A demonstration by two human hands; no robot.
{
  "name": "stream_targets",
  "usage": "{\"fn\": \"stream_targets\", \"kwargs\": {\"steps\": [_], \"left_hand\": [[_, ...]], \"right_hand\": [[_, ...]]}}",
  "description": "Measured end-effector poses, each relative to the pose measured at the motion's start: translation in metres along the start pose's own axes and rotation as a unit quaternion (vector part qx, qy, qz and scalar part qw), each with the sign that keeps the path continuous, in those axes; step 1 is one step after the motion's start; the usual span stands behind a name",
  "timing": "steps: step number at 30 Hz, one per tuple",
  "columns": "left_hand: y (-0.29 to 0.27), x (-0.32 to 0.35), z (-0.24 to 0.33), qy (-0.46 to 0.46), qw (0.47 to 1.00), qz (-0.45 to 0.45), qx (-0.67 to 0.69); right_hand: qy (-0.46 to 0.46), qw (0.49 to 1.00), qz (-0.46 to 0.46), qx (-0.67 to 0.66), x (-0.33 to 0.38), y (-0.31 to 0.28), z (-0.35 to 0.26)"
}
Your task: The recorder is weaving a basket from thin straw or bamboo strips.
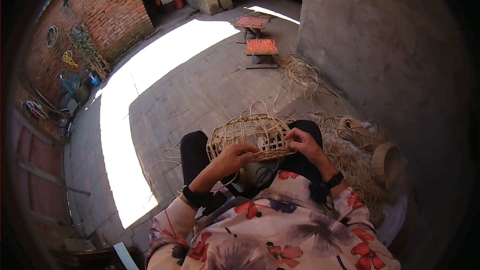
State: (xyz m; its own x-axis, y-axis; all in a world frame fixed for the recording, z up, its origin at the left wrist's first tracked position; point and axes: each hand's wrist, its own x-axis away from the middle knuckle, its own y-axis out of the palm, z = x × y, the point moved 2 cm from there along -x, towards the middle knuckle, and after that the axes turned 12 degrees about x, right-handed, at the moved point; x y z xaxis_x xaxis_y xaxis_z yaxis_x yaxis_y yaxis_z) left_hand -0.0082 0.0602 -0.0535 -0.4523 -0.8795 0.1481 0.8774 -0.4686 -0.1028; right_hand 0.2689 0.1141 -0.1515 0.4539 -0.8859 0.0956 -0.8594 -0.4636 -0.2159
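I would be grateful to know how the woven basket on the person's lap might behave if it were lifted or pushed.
The woven basket is probably light for its size, since its open weave shows wide gaps. Its body may flex when gripped, though the thick braided edge looks stiffer. Its rounded outline suggests it could rock if pushed.

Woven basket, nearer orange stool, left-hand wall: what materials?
Basket: probably plant fibre, matte tan; uneven strands and a braided-looking edge suggest it.
Stool: seat likely orange cord, woven texture; frame perhaps wood, dull brown.
Wall: rough reddish brick, by its visible courses.
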Motion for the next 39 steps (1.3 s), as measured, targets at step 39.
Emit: {"fn": "stream_targets", "kwargs": {"steps": [39], "left_hand": [[0.003,0.009,0.047,0.1,0.974,0.139,0.147]], "right_hand": [[-0.149,0.973,0.176,0.011,0.029,0.061,-0.129]]}}
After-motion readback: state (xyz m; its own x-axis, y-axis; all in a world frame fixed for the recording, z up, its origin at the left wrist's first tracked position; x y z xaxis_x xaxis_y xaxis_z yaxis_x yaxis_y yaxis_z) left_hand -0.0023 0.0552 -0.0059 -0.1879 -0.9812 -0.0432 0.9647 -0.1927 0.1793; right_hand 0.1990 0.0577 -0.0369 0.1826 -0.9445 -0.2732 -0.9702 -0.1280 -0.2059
